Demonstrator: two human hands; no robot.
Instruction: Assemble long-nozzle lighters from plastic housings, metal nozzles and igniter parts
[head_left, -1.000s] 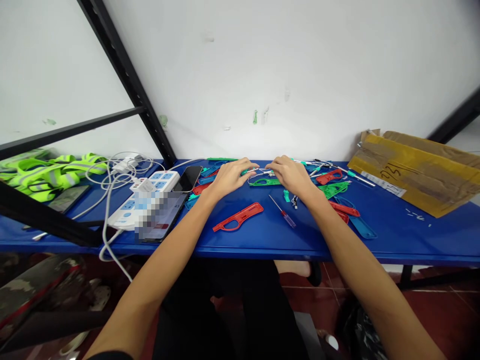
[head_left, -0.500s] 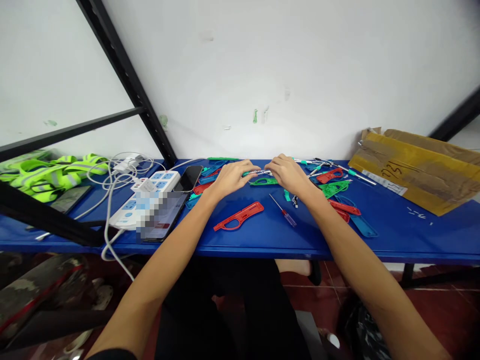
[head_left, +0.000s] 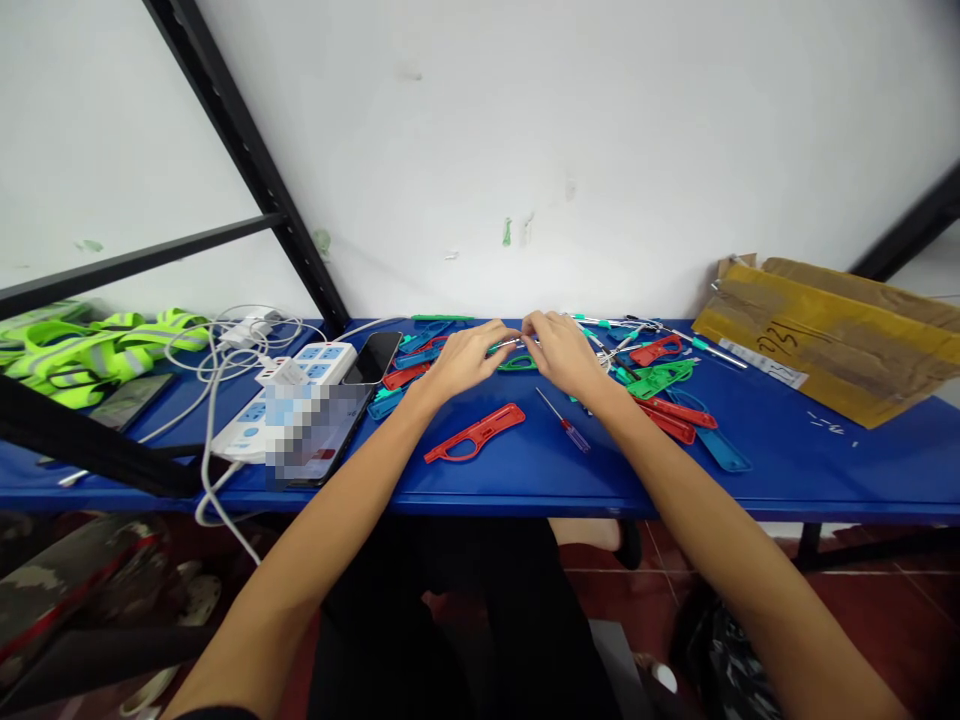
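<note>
My left hand (head_left: 466, 361) and my right hand (head_left: 562, 353) meet above the middle of a blue workbench (head_left: 510, 470). Their fingertips pinch a thin metal pin with a teal end (head_left: 510, 345), mostly hidden by the fingers. Just below it lies a green plastic frame (head_left: 517, 364). In front of my hands are a red plastic handle shell (head_left: 474, 433) and a small red-handled screwdriver (head_left: 564, 421). To the right is a heap of green, red and teal plastic parts (head_left: 660, 380) with metal rods.
To the left are a white power strip (head_left: 322, 362), a black phone (head_left: 373, 358), a tablet with a blurred screen (head_left: 319, 435) and white cables (head_left: 217, 400). Yellow-green reflective vests (head_left: 97, 352) lie further left. A flattened cardboard box (head_left: 825, 335) sits at right.
My hands have come closer together, with my right hand shifting left, and the metal pin stays between them. The whole view has tilted slightly.
</note>
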